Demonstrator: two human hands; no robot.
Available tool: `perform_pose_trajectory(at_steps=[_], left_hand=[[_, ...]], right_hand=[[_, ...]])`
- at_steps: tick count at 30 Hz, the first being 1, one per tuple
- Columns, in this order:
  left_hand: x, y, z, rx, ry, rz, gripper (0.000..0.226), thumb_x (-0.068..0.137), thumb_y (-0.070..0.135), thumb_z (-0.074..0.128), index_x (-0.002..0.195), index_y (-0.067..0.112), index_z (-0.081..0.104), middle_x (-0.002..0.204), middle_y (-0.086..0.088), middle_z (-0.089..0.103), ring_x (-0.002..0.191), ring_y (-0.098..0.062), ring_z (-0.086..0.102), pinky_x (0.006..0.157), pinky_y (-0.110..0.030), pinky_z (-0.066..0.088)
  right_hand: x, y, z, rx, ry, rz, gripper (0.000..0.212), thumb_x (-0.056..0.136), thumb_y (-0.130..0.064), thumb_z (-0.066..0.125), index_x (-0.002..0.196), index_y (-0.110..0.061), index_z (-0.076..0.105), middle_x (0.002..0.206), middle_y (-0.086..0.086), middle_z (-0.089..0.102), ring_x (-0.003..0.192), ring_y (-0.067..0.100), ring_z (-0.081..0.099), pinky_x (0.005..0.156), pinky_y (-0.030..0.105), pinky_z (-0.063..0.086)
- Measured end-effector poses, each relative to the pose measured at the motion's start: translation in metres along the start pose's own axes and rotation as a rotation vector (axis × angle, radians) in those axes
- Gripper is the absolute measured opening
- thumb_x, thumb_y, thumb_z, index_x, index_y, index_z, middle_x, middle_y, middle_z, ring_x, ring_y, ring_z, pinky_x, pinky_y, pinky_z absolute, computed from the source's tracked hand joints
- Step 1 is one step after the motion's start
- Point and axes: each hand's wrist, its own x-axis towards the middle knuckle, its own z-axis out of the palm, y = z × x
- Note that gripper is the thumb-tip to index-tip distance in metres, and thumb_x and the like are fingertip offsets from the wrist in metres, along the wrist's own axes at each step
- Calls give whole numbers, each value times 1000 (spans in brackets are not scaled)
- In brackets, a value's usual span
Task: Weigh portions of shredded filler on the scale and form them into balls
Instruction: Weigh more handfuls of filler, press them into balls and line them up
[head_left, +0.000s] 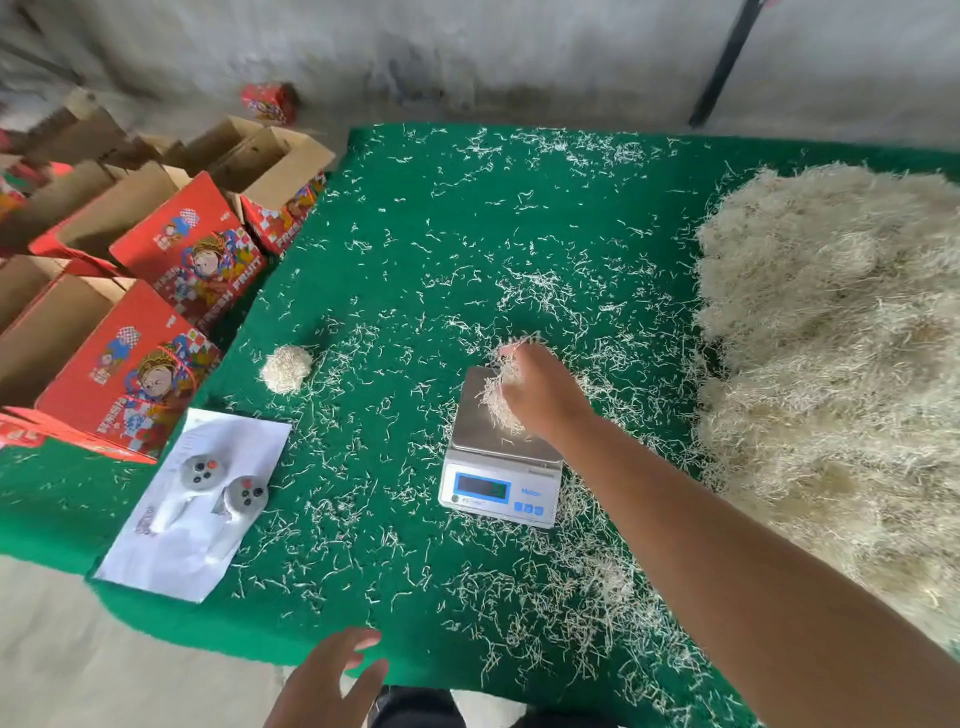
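1. We start with the green felt-covered bench (415, 249), strewn all over with loose pale strands.
2. Along its right side lies the big heap of pale, straw-like shredded filler (831, 364), our supply for every portion.
3. Off the left edge stand the open red printed cardboard boxes (156, 291).
4. A white sheet of paper (208, 519) at the near left carries two grey handheld controllers (223, 483).
5. The small silver digital scale with a steel platform and blue display (501, 467) sits mid-bench; its reading is too blurred for us to make out.
6. One finished pale filler ball (286, 368) rests left of the scale, well apart from it.
7. Our right hand (540, 389) reaches over the platform, its grip closed around a small tuft of filler (498, 400) that hangs onto the steel plate.
8. Our left hand (332, 675) hovers at the near edge, fingers relaxed and spread, holding nothing.
9. To do this step well, we judge we should release the tuft fully onto the platform's middle, lift the hand clear so nothing presses on it, then read the display and add or pinch off strands before rolling.
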Motion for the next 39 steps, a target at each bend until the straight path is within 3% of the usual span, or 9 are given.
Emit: perform_pose_trajectory(at_steps=[3, 5, 11, 16, 19, 24, 28, 34, 39], left_hand=[[5, -5, -15, -38, 4, -13, 21, 100, 37, 66, 115, 47, 55, 122, 23, 64, 104, 11, 62, 93, -11, 42], [10, -7, -25, -74, 5, -26, 21, 99, 34, 68, 112, 47, 57, 119, 23, 66, 102, 11, 62, 97, -15, 44], [24, -15, -46, -135, 18, -25, 21, 101, 29, 66, 114, 44, 61, 117, 26, 66, 102, 18, 58, 89, -13, 42], [37, -11, -47, -157, 17, 8, 20, 101, 26, 65, 114, 41, 64, 118, 25, 68, 107, 13, 60, 96, -19, 43], [42, -5, -46, -171, 21, 28, 19, 102, 25, 65, 114, 39, 66, 118, 25, 68, 109, 14, 59, 99, -24, 43], [48, 3, -41, -164, 34, 64, 19, 102, 23, 63, 118, 33, 69, 117, 24, 69, 110, 16, 57, 89, -9, 38], [48, 10, -35, -151, 38, 90, 19, 102, 22, 64, 116, 33, 69, 116, 24, 69, 109, 14, 59, 91, -13, 40], [42, 19, -21, -159, 50, 110, 21, 103, 22, 63, 109, 42, 66, 112, 28, 68, 105, 20, 57, 87, -6, 39], [32, 22, -11, -161, 53, 117, 20, 102, 23, 63, 113, 40, 66, 117, 24, 69, 110, 13, 60, 97, -19, 44]], right_hand=[[10, 5, 18, -133, -120, 3, 52, 98, -23, 68, 146, -16, 49, 132, 7, 60, 98, 16, 63, 89, 41, 57], [12, 9, 25, -159, -153, 18, 62, 96, -29, 72, 151, -20, 45, 141, 8, 58, 121, 24, 61, 106, 53, 50], [10, 28, 29, 5, 14, 61, 57, 99, -34, 69, 150, -17, 49, 146, 6, 56, 135, 23, 53, 117, 45, 43], [-14, 41, 18, 166, 258, 177, 42, 102, -43, 58, 141, -27, 56, 139, -9, 59, 120, 2, 53, 102, 32, 44], [-43, 51, 10, 227, 364, 278, 37, 101, -43, 55, 135, -28, 62, 135, -11, 65, 122, 4, 58, 103, 33, 47], [-96, 78, 15, 237, 352, 402, 31, 102, -32, 58, 131, -26, 65, 130, -10, 68, 117, 7, 62, 102, 39, 52], [-125, 94, 23, 258, 321, 403, 27, 102, -26, 61, 128, -24, 68, 128, -7, 70, 115, 8, 62, 102, 38, 52], [-141, 104, 22, 286, 287, 410, 26, 103, -28, 59, 127, -24, 67, 126, -7, 69, 115, 12, 64, 99, 37, 53], [-142, 112, 19, 292, 264, 392, 24, 103, -25, 59, 125, -25, 68, 124, -8, 70, 112, 10, 64, 94, 34, 52]])
